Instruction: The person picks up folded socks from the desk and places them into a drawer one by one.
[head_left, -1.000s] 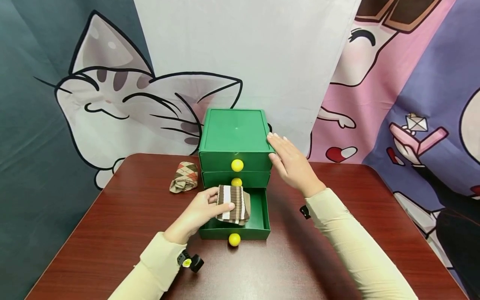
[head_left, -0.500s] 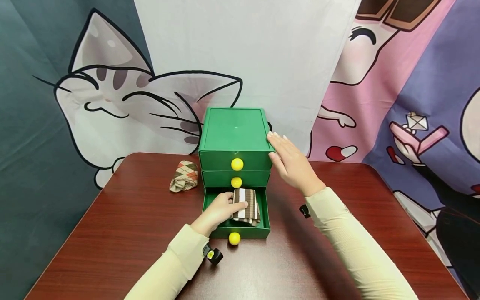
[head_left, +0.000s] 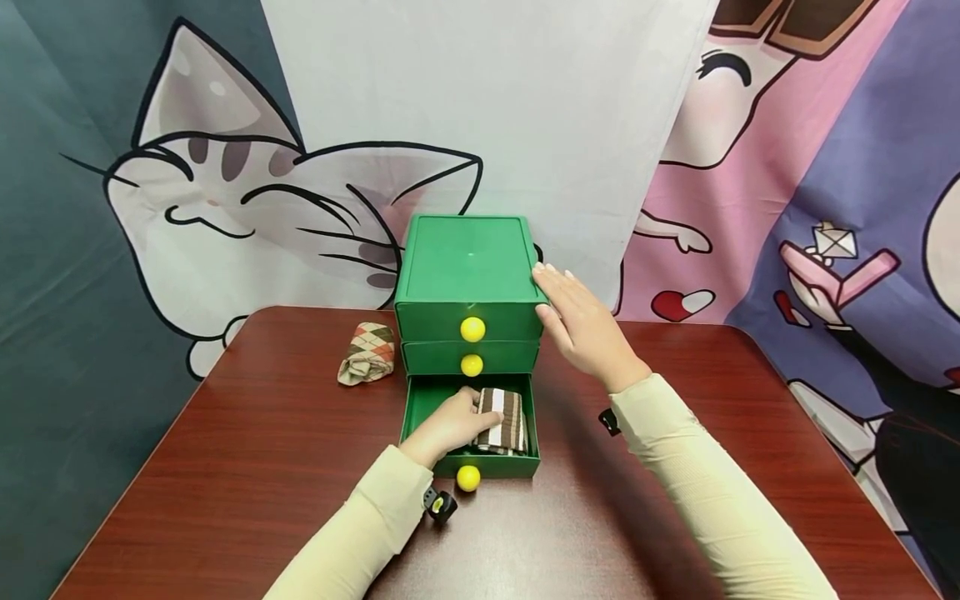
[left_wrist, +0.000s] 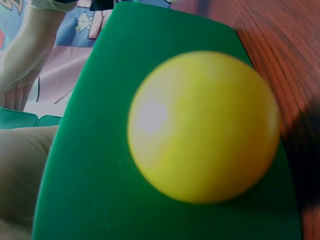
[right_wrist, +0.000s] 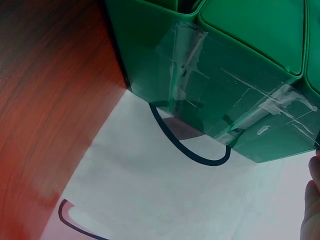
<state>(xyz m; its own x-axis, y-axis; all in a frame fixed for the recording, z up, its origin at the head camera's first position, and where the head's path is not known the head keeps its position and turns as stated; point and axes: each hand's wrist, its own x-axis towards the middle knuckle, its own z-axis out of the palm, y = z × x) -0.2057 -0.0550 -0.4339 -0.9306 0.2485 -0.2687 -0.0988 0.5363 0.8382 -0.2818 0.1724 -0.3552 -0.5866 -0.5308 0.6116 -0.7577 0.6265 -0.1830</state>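
My left hand point(head_left: 448, 427) is inside the pulled-out bottom drawer point(head_left: 517, 467) of a green drawer cabinet point(head_left: 471, 260). It pinches a folded sock point(head_left: 508, 415) with brown, white and tan stripes, thumb over its front and fingertips at its left edge. The sock lies toward the drawer's right side. Straight fingers of my right hand point(head_left: 583, 332) rest against the cabinet's upper right edge. A round yellow knob point(left_wrist: 205, 127) fills much of the left wrist view and part of the left hand shows behind the drawer front point(left_wrist: 85, 190). The sock is hidden there.
A rolled argyle sock point(head_left: 367, 354) lies on the dark red wooden table point(head_left: 247, 433), left of the cabinet. The upper two drawers are closed, with yellow knobs point(head_left: 472, 329). Clear tape point(right_wrist: 187, 65) crosses the cabinet's side. A printed cloth point(head_left: 525, 100) hangs behind.
My left hand has carried the striped sock rightward and down into the bottom drawer, from above its left part. My right hand has stayed at the cabinet's edge.
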